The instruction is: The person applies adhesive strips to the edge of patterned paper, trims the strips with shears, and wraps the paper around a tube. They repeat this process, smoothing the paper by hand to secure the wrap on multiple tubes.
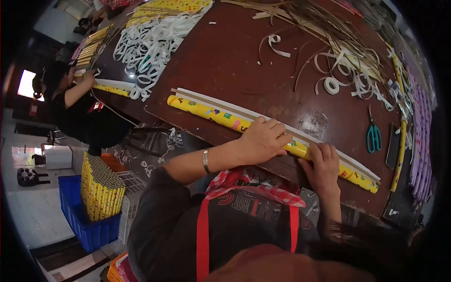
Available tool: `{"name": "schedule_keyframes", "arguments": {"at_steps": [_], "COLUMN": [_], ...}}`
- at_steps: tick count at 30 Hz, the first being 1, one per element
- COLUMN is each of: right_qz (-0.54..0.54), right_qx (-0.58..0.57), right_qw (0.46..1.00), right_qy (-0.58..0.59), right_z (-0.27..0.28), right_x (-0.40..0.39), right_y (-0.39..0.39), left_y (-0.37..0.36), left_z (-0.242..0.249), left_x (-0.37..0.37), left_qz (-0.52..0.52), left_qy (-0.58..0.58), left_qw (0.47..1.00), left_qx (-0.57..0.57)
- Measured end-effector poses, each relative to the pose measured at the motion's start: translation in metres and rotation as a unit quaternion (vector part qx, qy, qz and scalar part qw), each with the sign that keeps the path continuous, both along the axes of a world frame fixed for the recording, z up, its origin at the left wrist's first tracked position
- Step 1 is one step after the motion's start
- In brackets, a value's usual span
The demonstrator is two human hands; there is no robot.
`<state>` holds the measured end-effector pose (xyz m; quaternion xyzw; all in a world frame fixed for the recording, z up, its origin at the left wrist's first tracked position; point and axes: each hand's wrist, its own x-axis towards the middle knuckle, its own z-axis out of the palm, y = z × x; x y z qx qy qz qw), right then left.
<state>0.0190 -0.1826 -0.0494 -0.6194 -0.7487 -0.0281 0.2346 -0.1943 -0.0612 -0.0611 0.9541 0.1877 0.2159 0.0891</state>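
A yellow patterned roll (206,112) lies along the front edge of the dark red table, with a strip of white and brown backing along its far side. My left hand (264,141) is closed over the middle of the roll, fingers curled across its top. Just to the right, my right hand (321,164) grips the same roll, its thumb on the near side and fingers over the far side. The roll's two ends stick out past my hands.
Teal scissors (374,137), a white tape roll (331,85) and curled strips lie on the table (225,51). Purple rolls (419,136) line the right. A co-worker (70,101) sits at the left, above a blue crate (96,237) holding yellow rolls (101,188).
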Motion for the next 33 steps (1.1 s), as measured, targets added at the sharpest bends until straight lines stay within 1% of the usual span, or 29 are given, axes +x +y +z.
{"name": "schedule_keyframes", "arguments": {"at_steps": [2, 3, 5, 7, 8, 10, 12, 14, 16, 21, 23, 25, 33], "right_qz": [0.012, 0.008, 0.021, 0.029, 0.038, 0.032, 0.020, 0.002, 0.009, 0.008, 0.008, -0.006, -0.007], "right_qx": [-0.005, -0.018, -0.026, -0.074, -0.075, -0.063, -0.058, -0.059, -0.030, -0.058, -0.065, -0.028, -0.047], "right_qw": [1.000, 1.000, 0.999, 0.997, 0.996, 0.997, 0.998, 0.998, 1.000, 0.998, 0.998, 1.000, 0.998], "right_qy": [0.003, 0.005, 0.005, 0.019, 0.019, 0.007, 0.006, -0.001, 0.000, -0.003, -0.009, -0.003, -0.030], "right_z": [-0.001, -0.001, 0.004, 0.006, 0.006, 0.004, 0.007, 0.008, 0.003, 0.011, 0.011, 0.005, 0.006], "right_x": [0.003, 0.004, 0.005, 0.007, 0.008, 0.009, 0.008, 0.012, 0.018, 0.020, 0.021, 0.026, 0.035], "right_y": [-0.002, -0.002, 0.000, 0.000, 0.000, 0.000, -0.001, -0.005, -0.007, -0.004, -0.002, -0.003, 0.001], "left_y": [0.000, 0.000, -0.003, -0.004, -0.005, -0.004, 0.000, 0.002, 0.003, -0.001, 0.003, 0.007, 0.019], "left_z": [0.002, 0.000, 0.001, 0.001, -0.001, -0.003, -0.003, -0.002, -0.001, 0.001, 0.004, 0.003, 0.004], "left_x": [0.000, 0.002, 0.001, -0.001, -0.001, -0.003, -0.001, -0.001, -0.002, -0.005, -0.005, -0.005, -0.003], "left_qz": [-0.013, -0.010, 0.006, 0.021, 0.018, 0.019, 0.000, -0.004, -0.010, 0.025, 0.008, 0.002, -0.025], "left_qy": [-0.011, -0.045, -0.045, -0.043, -0.026, -0.009, 0.002, -0.012, -0.009, -0.021, -0.017, -0.017, -0.016], "left_qw": [1.000, 0.999, 0.999, 0.998, 0.999, 0.999, 1.000, 1.000, 1.000, 0.999, 1.000, 0.999, 0.998], "left_qx": [-0.022, 0.021, 0.029, 0.035, 0.037, 0.036, -0.001, -0.012, -0.005, 0.012, -0.018, -0.028, -0.060]}}
